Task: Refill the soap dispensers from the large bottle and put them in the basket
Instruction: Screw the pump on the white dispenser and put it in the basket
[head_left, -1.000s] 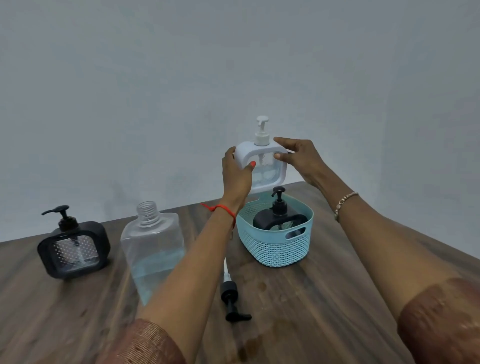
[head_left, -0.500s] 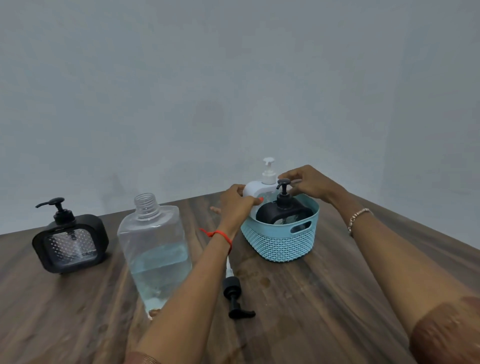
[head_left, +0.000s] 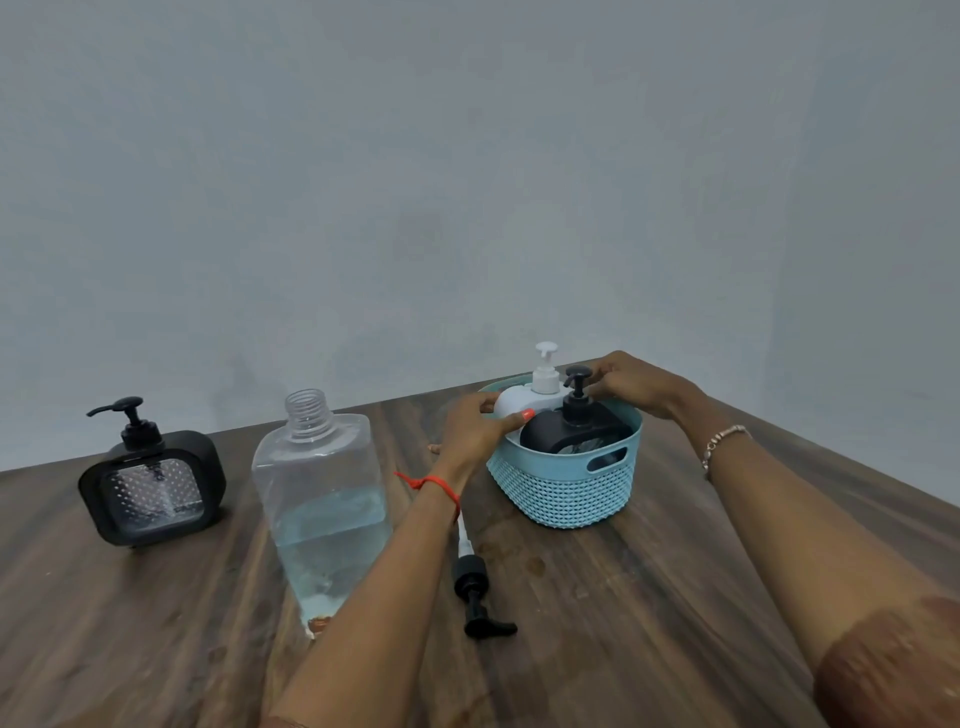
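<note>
1. Lowering the white dispenser (head_left: 521, 402) into the blue basket (head_left: 566, 486), I hold it with both hands: my left hand (head_left: 475, 434) clasps its left shoulder, and my right hand (head_left: 631, 382) is at its right side, though I cannot tell how firmly those fingers grip, because a black pump hides them.
2. It stands upright, in the far half of the basket, just behind the black dispenser (head_left: 574, 434) that already sits in the near half. The two seem to touch.
3. One more black dispenser (head_left: 150, 488) waits on the table (head_left: 675, 623), well apart to the left. My left hand is the nearer one to it.
4. Between them stands the large bottle (head_left: 322, 499), open and about half full, so I judge a reach to the left must pass behind or above it.
5. A loose pump (head_left: 475, 592) lies near my left forearm, its tube pointing to the basket.
6. I think the basket has little free room left.
</note>
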